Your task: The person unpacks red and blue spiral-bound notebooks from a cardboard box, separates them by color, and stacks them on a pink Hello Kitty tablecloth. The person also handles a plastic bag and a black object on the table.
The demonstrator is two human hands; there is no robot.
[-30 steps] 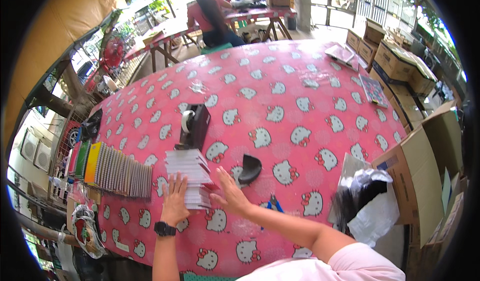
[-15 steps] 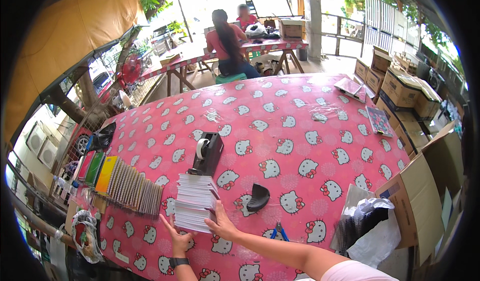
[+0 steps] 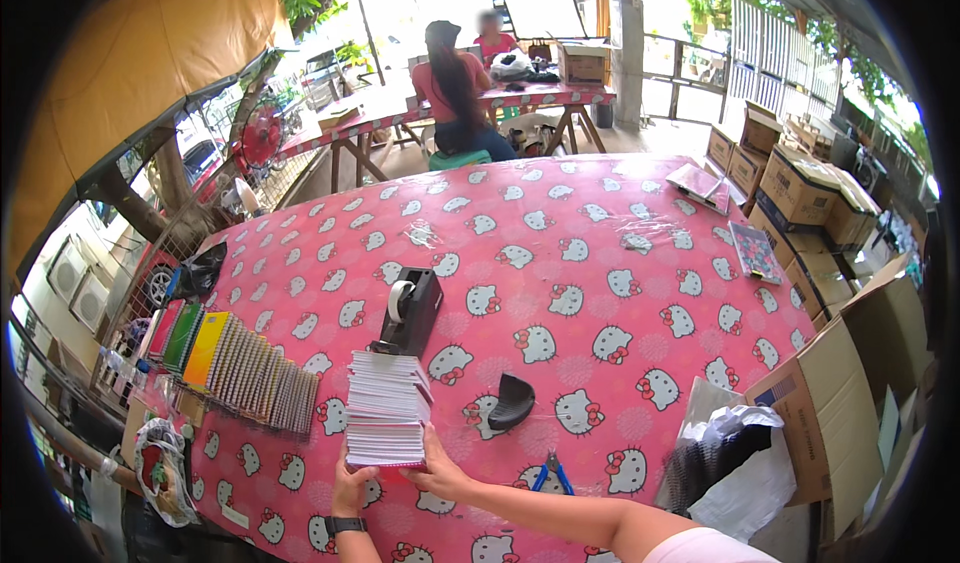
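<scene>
White bag [image 3: 742, 495] of black material [image 3: 752, 453], right of paper stack [image 3: 387, 433] clamped between left hand [image 3: 351, 485] and right hand [image 3: 438, 471].

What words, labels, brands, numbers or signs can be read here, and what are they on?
None clearly enough to quote.
Open cardboard box at right: dark print, too small and blurred.
Stacked boxes beyond it: printed marks, too small.
Yellow notebook: any print is too small.
Pale strip, lower left: any writing too small to tell.
Stack of paper: no lettering shows on its white edges.
</scene>
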